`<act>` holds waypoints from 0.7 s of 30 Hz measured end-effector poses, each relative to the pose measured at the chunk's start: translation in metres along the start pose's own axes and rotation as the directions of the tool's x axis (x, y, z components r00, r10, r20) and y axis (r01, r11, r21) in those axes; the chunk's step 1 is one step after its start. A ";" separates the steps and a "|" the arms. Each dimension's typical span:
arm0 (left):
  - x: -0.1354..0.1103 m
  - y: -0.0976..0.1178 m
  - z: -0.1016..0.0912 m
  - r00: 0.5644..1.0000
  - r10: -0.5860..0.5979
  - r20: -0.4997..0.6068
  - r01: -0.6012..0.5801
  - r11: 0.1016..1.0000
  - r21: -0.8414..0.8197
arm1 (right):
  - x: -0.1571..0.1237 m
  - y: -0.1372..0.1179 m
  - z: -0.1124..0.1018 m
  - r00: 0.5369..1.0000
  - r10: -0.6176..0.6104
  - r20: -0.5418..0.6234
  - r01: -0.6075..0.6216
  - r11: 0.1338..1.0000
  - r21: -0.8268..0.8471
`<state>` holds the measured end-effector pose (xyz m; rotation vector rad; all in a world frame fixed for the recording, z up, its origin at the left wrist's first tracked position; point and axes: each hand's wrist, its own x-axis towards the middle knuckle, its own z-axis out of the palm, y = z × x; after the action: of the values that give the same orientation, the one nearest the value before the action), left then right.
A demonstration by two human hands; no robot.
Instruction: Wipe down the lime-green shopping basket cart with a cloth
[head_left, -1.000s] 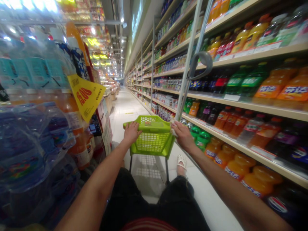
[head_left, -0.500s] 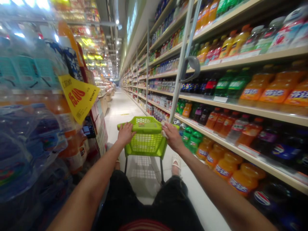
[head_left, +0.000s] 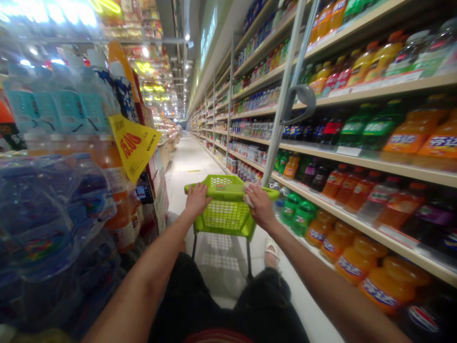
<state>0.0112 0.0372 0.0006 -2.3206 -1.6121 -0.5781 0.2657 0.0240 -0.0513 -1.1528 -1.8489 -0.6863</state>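
A lime-green shopping cart [head_left: 226,214] stands in front of me, its handle bar crosswise between my arms. My left hand [head_left: 197,199] is closed over the left part of the handle. Toward the handle's right end, my right hand [head_left: 260,202] grips it too, with a crumpled whitish tissue [head_left: 247,196] tucked between palm and bar. The cart's basket shows a mesh back; what lies inside, if anything, is hidden from here.
On the right run long shelves [head_left: 367,188] of drink bottles, with a grey loop holder [head_left: 302,102] jutting from a post. Stacked water packs [head_left: 39,205] and a yellow price sign [head_left: 135,147] crowd the left. A tiled aisle [head_left: 185,157] stretches ahead.
The view has turned slightly left, so cart, hands and shelves sit farther right in the picture. More of the left bottle stack shows. Both hands keep their hold on the handle.
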 end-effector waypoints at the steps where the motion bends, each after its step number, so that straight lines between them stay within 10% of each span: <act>1: 0.000 -0.001 0.000 1.000 0.005 0.001 -0.005 1.000 -0.003 | 0.000 0.001 -0.002 1.000 -0.007 0.003 0.007 1.000 -0.014; 10: -0.015 -0.019 0.001 0.995 -0.085 -0.057 0.084 0.996 -0.023 | -0.016 0.054 -0.019 0.984 0.168 -0.054 -0.173 0.978 -0.118; 21: -0.012 -0.018 0.002 0.990 -0.121 -0.073 0.120 0.992 -0.030 | 0.002 -0.007 0.003 1.000 0.021 -0.006 -0.021 1.000 0.009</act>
<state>-0.0090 0.0344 -0.0066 -2.2025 -1.7285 -0.7072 0.2583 0.0242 -0.0513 -1.1614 -1.8303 -0.6691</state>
